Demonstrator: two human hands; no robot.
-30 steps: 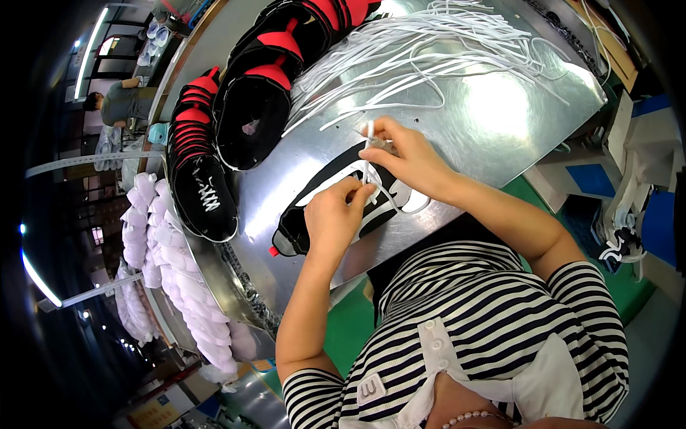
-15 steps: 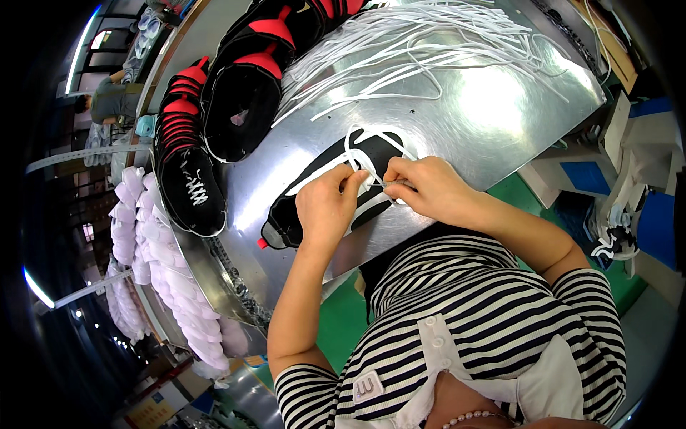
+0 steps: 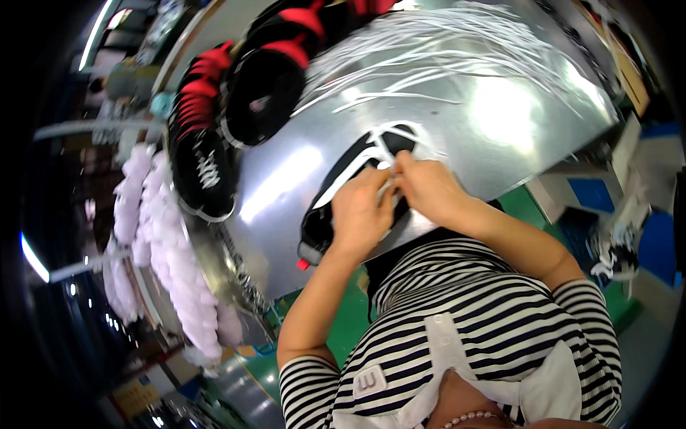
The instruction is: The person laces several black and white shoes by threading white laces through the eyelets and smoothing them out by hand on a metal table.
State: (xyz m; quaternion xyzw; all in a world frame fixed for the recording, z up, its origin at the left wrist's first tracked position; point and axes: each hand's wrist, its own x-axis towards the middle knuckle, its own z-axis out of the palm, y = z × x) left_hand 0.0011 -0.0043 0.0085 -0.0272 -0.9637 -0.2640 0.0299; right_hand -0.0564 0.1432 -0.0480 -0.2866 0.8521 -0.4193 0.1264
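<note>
A black shoe upper (image 3: 348,159) with white trim and a red heel tab lies slantwise on the metal table in front of me, toe away to the right. A white shoelace (image 3: 382,145) runs over its front and into my fingers. My left hand (image 3: 361,209) bends over the shoe's middle, thumb and fingers pinched together on the lace. My right hand (image 3: 430,187) meets it from the right, also closed in a pinch on the lace. Motion smears the fingertips, and the hands cover the eyelets and part of the opening.
A bundle of loose white laces (image 3: 443,53) spreads across the table's (image 3: 286,168) far side. Rows of black shoe uppers (image 3: 204,161) with red linings stand nested at the left. Stacked pale, padded shapes (image 3: 164,243) are beyond the left edge. Boxes with blue panels (image 3: 592,193) sit at the right.
The shoe and both hands sit farther right in view; the whole picture has shifted. My hands have drawn closer together, and the lace loop above the shoe has shrunk.
</note>
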